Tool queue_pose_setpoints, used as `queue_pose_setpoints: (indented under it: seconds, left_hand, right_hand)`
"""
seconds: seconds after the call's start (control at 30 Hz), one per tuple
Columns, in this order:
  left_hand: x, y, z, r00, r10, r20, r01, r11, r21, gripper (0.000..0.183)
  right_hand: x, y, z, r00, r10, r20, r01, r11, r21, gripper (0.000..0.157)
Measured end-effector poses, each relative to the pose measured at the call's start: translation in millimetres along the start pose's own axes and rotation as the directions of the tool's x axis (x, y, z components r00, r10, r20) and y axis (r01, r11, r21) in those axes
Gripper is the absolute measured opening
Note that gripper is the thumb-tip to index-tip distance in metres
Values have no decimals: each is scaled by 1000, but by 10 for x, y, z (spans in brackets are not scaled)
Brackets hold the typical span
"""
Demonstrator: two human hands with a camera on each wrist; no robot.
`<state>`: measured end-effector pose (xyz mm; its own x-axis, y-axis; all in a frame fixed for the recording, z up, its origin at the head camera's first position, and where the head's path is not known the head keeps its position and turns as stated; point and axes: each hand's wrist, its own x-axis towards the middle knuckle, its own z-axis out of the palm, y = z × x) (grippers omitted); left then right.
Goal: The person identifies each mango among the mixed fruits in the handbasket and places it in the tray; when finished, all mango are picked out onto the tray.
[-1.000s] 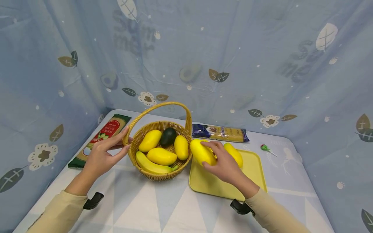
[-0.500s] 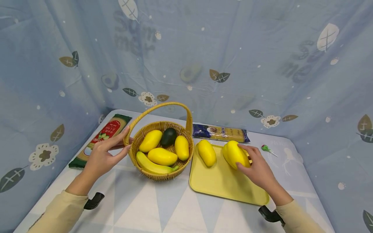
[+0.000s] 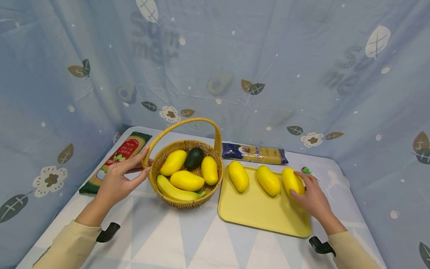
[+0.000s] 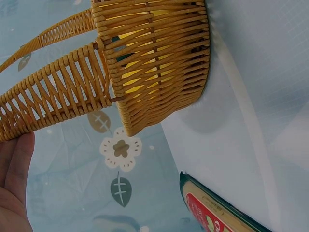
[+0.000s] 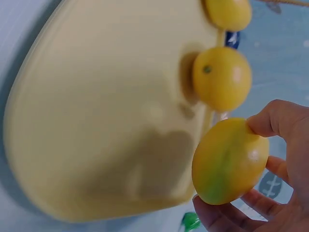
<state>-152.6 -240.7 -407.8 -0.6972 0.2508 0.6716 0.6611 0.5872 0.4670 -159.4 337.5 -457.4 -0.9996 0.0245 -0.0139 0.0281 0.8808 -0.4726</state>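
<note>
In the head view my left hand (image 3: 119, 173) pinches the base of the wicker basket's arched handle (image 3: 201, 120), fingers behind and thumb in front. The left wrist view has the fingers against the woven handle (image 4: 58, 92). The basket (image 3: 186, 204) contains several yellow mangoes (image 3: 187, 181), a banana (image 3: 174, 190) and a dark green avocado (image 3: 194, 158). My right hand (image 3: 314, 196) grips a yellow mango (image 5: 229, 162) between thumb and fingers at the right end of the pale yellow tray (image 3: 255, 213). Two other mangoes (image 3: 238, 176) lie on the tray to its left.
A green and red food packet (image 3: 124, 153) lies left of the basket. Behind the tray is a blue packet of pasta (image 3: 253, 154). A lollipop (image 3: 306, 170) lies near the tray's far right corner, partly behind my right hand. Patterned curtains (image 3: 215, 74) surround the table.
My right hand has carried the mango rightward across the tray, past the two lying mangoes, to the right end. My left hand has stayed on the basket handle.
</note>
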Motion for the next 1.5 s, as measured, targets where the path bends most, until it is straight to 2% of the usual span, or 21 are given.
queue_pose_setpoints:
  seconds: [0.33, 0.73, 1.0, 1.27, 1.5]
  left_hand:
    - [3, 14, -7, 1000, 9, -1, -9, 1000, -6, 85]
    - [-2, 15, -9, 1000, -2, -3, 2, 1000, 3, 85]
    - [-10, 4, -8, 1000, -9, -3, 9, 1000, 5, 84]
    - [-11, -1, -8, 1000, -1, -1, 1, 1000, 9, 85]
    - [-3, -2, -5, 1000, 5, 3, -5, 1000, 6, 84]
  right_hand:
    - [37, 190, 85, 999, 25, 22, -24, 998, -56, 72]
    - [35, 187, 121, 999, 35, 22, -35, 999, -32, 75]
    - [38, 143, 61, 999, 51, 14, -51, 998, -24, 80]
    - [5, -6, 36, 999, -18, -51, 17, 1000, -16, 72]
    - [-47, -272, 29, 986, -129, -110, 132, 991, 19, 66]
